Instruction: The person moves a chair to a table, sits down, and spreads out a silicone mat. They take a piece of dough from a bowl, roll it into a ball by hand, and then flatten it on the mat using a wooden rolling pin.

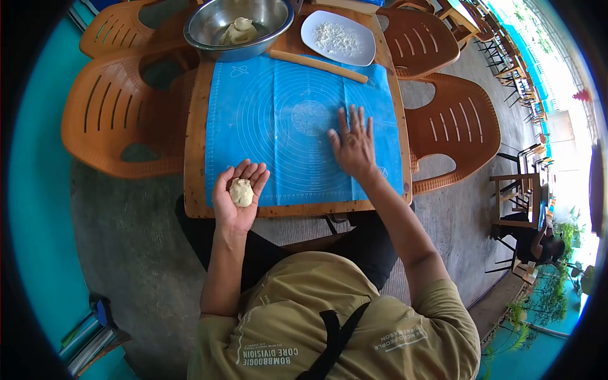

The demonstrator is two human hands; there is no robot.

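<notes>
We count one dough ball [241,191], one mat [272,120], one bowl [206,31], one plate [313,25] and one rolling pin [318,66]. Our left hand [233,214] lies palm up at the surface's [194,158] near edge, fingers loosely cupped round the ball. Our right hand [353,144] presses flat on the mat, fingers spread. The mat's centre and left half lie bare.

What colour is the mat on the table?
The mat is blue, with pale printed circles and lines. The head view shows it best.
</notes>
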